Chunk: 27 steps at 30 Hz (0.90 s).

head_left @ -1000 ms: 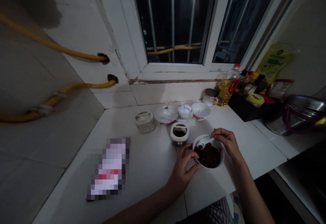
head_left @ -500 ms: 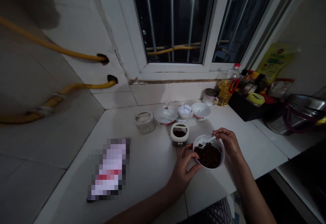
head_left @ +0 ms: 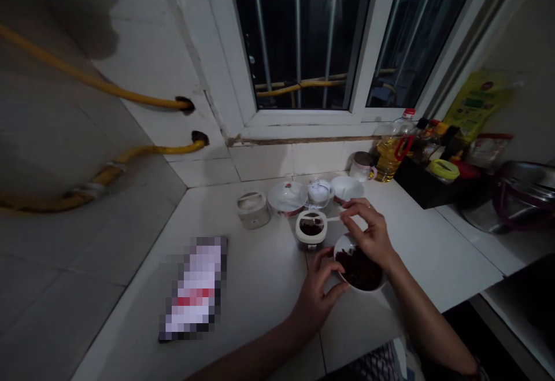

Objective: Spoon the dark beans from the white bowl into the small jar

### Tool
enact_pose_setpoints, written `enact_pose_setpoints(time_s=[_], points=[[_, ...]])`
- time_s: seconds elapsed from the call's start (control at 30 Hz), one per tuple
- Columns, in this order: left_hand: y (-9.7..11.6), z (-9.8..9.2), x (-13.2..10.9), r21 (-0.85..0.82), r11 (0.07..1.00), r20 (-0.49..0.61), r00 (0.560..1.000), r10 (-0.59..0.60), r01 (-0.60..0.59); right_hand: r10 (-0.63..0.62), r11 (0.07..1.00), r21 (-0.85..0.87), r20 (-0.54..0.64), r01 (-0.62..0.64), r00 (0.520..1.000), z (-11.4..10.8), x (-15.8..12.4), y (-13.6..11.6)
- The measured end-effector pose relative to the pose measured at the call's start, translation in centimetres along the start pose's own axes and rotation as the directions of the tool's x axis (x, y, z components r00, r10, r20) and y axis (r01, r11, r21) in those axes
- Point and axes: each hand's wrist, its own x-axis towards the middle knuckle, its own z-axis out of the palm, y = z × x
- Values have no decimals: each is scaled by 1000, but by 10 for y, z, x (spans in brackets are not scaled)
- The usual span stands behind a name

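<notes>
My left hand (head_left: 316, 294) grips the left side of a white bowl (head_left: 359, 268) full of dark, chopped food, perhaps dried fruit. My right hand (head_left: 368, 232) is raised over the bowl and pinches a white plastic spoon (head_left: 325, 218) between its fingers. The spoon reaches left, and its tip sits over a small cream-rimmed container (head_left: 311, 229) holding a little of the same dark food. The spoon's bowl end is partly hard to see in the dim light.
Behind the hands stand a cream lidded pot (head_left: 253, 210), white bowls (head_left: 287, 197), a small white dish (head_left: 319, 194) and a mug (head_left: 362, 166). A cooking oil bottle (head_left: 390, 158) and a black caddy (head_left: 427, 181) stand right, near a steel pot (head_left: 522, 199). A blurred packet (head_left: 193, 291) lies left.
My right hand has lifted out of the bowl and moved left with the spoon, over the small container. The left hand still holds the bowl, and the view has shifted slightly.
</notes>
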Motion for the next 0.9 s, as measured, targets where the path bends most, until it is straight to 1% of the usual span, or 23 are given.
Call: enact_pose_setpoints(time_s=[0.03,0.07,0.1,0.13,0.17,0.2,0.27,0.3,0.33,0.37,0.4,0.43,0.5,0.57,0.63,0.73,0.8,0.9], points=[[0,0,0,2,1000,-3,1000,0,0,-83,994,-58,78,87,994,2,0,-2],[0,0,0,2,1000,-4,1000,0,0,-135,984,-94,148,150,980,3,-1,-4],[1,0,0,1,1000,-1,1000,-1,1,-158,977,-112,192,182,969,2,-1,-5],[1,0,0,-3,1000,3,1000,-3,3,-158,976,-117,193,182,968,1,-2,-5],[2,0,0,-8,1000,7,1000,-7,7,-137,982,-109,159,155,978,-3,-2,-4],[2,0,0,-14,1000,8,1000,-9,9,-102,990,-82,99,111,990,-8,-3,-2],[4,-1,0,-23,1000,5,1000,-13,13,-8,1000,17,-27,9,1000,-22,-3,3],[4,-1,0,-26,1000,5,1000,-12,12,35,996,86,-70,-28,997,-30,-3,6],[4,-1,1,-26,1000,7,1000,-10,10,82,989,132,-74,-72,994,-38,-3,10],[5,-1,1,-26,1000,10,1000,-9,9,127,981,151,-40,-119,991,-47,-4,14],[5,-1,1,-26,1000,11,1000,-8,8,160,976,147,23,-162,987,-54,-5,18],[5,-2,1,-25,1000,11,1000,-8,8,180,974,124,100,-192,979,-60,-6,22],[5,-2,1,-24,1000,8,1000,-8,8,207,973,63,180,-221,962,-65,-10,27],[5,-2,1,-21,1000,7,1000,-11,12,226,973,-11,212,-229,951,-62,-13,29],[5,-2,1,-14,1000,12,1000,-15,15,234,972,-67,249,-224,940,-54,-15,28],[5,-2,1,3,1000,10,1000,-14,14,239,971,-60,330,-233,913,-43,-16,24],[5,-2,1,13,1000,4,1000,-12,12,284,956,-25,329,-292,900,-40,-16,23],[4,-3,1,20,1000,6,1000,-11,11,425,889,52,279,-455,861,-42,-15,27]])
